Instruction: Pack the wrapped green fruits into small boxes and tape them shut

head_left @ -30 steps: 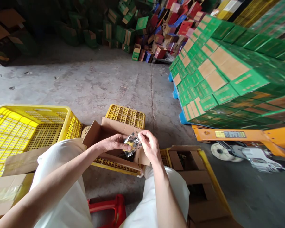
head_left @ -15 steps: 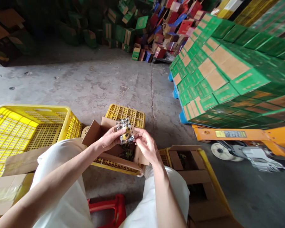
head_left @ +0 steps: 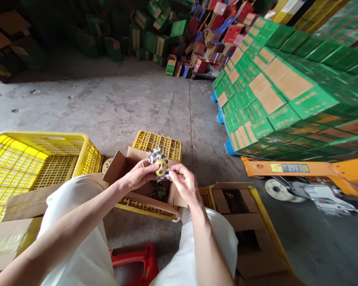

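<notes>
My left hand is closed on a shiny clear plastic packet with a yellow and black round patch on it, thumb on top. At the packet's right edge, the thumb and fingers of my right hand pinch the crinkled plastic. Both hands are over an open cardboard box with its flaps folded out. Dark, patterned packets show dimly inside. The box rests on an upturned yellow plastic crate.
A large yellow crate stands at left. Open cartons lie by my right knee, and a red stool is between my legs. Stacked green boxes on a blue pallet and an orange pallet jack stand right. Boxes lie heaped behind.
The packet has turned in my fingers, so its yellow patch shows more fully and its upper plastic is more crumpled. My right fingers have shifted slightly along its edge.
</notes>
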A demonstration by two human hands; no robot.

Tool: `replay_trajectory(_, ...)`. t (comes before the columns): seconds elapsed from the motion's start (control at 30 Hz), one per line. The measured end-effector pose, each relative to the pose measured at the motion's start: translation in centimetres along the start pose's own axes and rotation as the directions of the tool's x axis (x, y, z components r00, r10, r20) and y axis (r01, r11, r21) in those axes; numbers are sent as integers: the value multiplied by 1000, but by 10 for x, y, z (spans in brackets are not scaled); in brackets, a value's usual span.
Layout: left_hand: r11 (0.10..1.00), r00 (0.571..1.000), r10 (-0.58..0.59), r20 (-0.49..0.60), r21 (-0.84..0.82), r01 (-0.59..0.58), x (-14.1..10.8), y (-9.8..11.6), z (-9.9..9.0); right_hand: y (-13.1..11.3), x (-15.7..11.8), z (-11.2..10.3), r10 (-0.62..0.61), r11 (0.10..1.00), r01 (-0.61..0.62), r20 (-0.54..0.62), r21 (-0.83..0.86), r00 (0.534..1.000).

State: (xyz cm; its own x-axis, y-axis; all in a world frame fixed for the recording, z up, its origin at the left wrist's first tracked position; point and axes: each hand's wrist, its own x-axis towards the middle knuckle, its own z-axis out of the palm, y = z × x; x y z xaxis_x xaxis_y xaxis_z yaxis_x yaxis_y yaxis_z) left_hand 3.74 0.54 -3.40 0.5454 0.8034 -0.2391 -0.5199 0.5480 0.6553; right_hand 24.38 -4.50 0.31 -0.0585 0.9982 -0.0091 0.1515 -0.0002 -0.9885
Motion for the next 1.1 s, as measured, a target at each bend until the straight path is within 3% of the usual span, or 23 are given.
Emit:
replay_trajectory(0.17,1000,1000,23,-3,10,-23,0,-1,2,2,0,-2,-14,998,10,-48,-67,999)
replay_trajectory(0.37,998,993,63,-99,-22,-66,1,-1,1,4,-1,-1,-1,1000,1,-7,9,1000)
replay_trajectory(0.5,998,986,55,-160,-27,-60,0,0,0,2,-5,3,-93,992,102,109,-78,990)
replay_trajectory(0.6,999,985,27,-170,-21,-31,-1,-2,1,1,-5,4,-179,963,200,125,-182,976)
replay_trajectory(0.87,992,993,-88,-78,-94,81,-1,-6,0,1,1,-3,-260,939,246,-28,-239,965)
replay_trajectory(0.97,988,994,-110,-28,-109,106,-2,-5,-1,1,0,-3,-209,964,185,-112,-189,972)
replay_trajectory(1.1,997,998,-64,-5,-42,64,-6,-2,3,2,1,-2,20,999,-13,-223,32,975)
